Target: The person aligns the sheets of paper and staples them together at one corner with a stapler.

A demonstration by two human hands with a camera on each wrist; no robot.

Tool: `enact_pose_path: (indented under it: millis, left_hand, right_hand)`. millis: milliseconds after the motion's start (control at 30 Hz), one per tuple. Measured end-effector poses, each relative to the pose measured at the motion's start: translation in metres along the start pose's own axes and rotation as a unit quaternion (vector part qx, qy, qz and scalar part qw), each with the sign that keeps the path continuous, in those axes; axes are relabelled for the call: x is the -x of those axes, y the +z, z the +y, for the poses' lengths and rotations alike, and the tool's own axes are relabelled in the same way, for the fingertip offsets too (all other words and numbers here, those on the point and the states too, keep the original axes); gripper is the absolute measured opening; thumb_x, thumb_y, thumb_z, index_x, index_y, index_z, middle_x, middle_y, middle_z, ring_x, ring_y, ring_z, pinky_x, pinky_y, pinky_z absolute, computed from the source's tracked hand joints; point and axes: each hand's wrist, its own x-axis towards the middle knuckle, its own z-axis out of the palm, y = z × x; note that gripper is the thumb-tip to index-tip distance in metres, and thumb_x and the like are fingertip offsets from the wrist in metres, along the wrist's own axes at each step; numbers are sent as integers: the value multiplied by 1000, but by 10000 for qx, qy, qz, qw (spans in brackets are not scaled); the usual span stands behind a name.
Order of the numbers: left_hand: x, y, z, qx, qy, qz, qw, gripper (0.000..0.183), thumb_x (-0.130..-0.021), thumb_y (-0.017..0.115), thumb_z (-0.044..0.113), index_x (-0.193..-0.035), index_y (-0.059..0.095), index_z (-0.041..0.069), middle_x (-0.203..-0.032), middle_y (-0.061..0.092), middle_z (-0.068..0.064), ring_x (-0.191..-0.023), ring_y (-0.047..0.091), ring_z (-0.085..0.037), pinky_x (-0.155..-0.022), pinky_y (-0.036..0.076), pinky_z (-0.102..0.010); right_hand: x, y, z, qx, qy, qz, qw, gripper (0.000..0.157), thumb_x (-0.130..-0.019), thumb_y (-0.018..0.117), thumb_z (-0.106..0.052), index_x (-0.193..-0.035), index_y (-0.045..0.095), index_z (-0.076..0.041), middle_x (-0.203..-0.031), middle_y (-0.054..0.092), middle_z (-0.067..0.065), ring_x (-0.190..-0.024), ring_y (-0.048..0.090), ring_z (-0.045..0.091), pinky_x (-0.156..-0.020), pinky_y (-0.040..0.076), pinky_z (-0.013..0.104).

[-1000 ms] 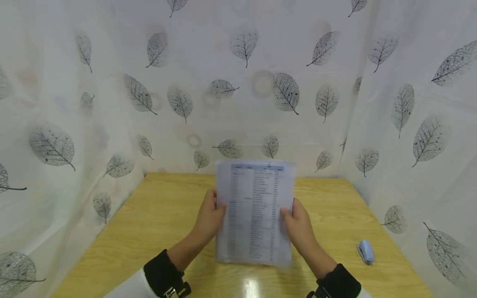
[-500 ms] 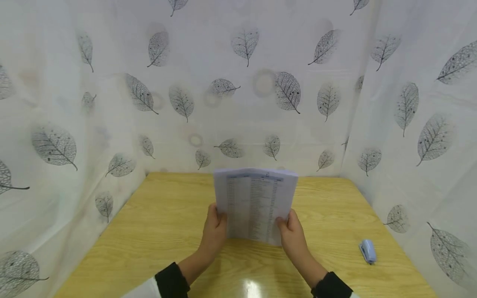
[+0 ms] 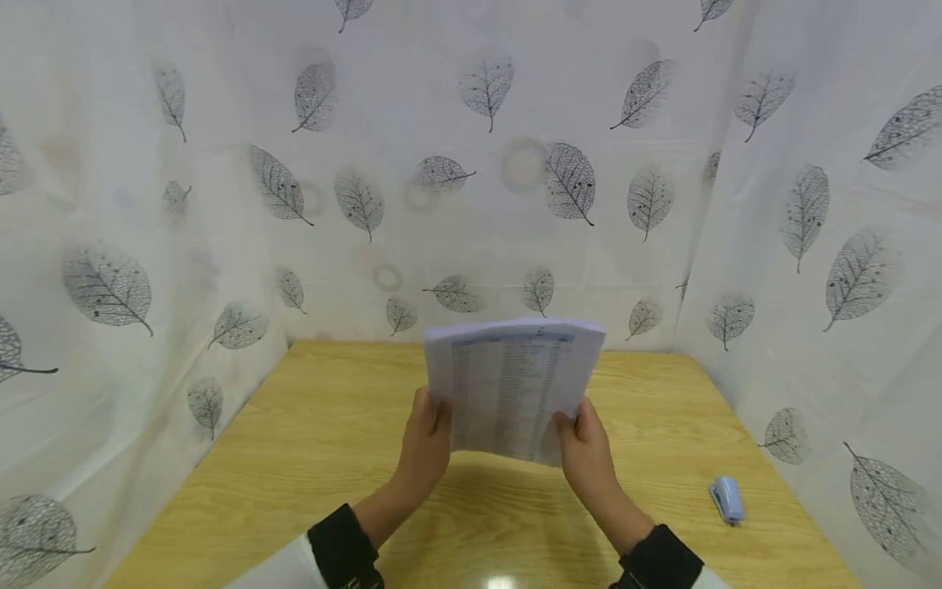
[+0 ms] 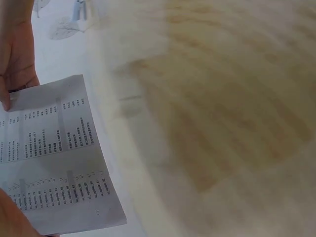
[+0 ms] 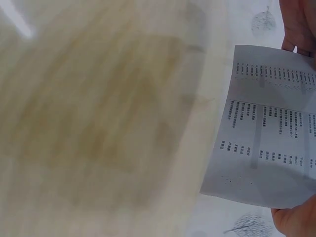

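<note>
Above the table, both hands hold a stack of printed paper sheets (image 3: pixel 508 384) by its two side edges. The top sheet carries columns of small text, and the stack's top edge tilts away and bows a little. My left hand (image 3: pixel 425 442) grips the left edge, thumb on the front. On the opposite edge my right hand (image 3: pixel 589 450) pinches the paper the same way; the fingers behind the stack are hidden. Both wrist views show the printed sheet too, the left wrist view with its lower part (image 4: pixel 64 163) and the right wrist view with its text rows (image 5: pixel 266 128).
A small light-blue stapler (image 3: pixel 727 501) lies on the right side of the wooden table (image 3: pixel 331 409). White curtains with a leaf print (image 3: pixel 471 229) hang behind the table and along both sides.
The stack went from nearly upright to tilted back, with its lower edge rising off the table. It dipped, then rose slightly, and both hands keep hold of it. The stapler stayed put.
</note>
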Motion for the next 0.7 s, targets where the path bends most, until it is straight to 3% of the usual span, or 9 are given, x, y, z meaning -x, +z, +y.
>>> enact_pose_path:
  millis: [133,233,533,700]
  left_hand:
    - [10,2,-18,-74,-577,-251,9980,32,-112,36,18,-143,40,11,-137,55,-14,-124,59,-35,-99,51,-55]
    - [14,2,-24,102,-813,-435,9957,32,-111,34,11,-143,39,10,-142,52,-15,-130,54,-36,-104,48,-58]
    - [-3,-7,-3,-252,-77,-144,9995,22,-112,36,20,-130,44,10,-126,56,-14,-113,61,-32,-92,54,-52]
    - [2,-8,-7,-376,-274,-151,9988,27,-112,36,20,-136,44,11,-130,58,-14,-117,62,-35,-94,55,-55]
  right_hand:
    - [7,8,18,190,492,-26,9986,40,-108,40,-3,-147,44,-11,-141,59,15,-123,63,38,-97,55,55]
    - [11,10,25,327,600,-13,9977,39,-107,40,-1,-145,46,-9,-140,61,17,-121,64,39,-96,55,56]
    - [5,0,-7,648,-36,62,9979,37,-107,41,-1,-142,48,-10,-134,63,13,-117,66,36,-93,55,57]
    - [8,2,0,676,135,49,9976,38,-107,42,-2,-144,47,-11,-137,61,13,-121,64,36,-96,53,58]
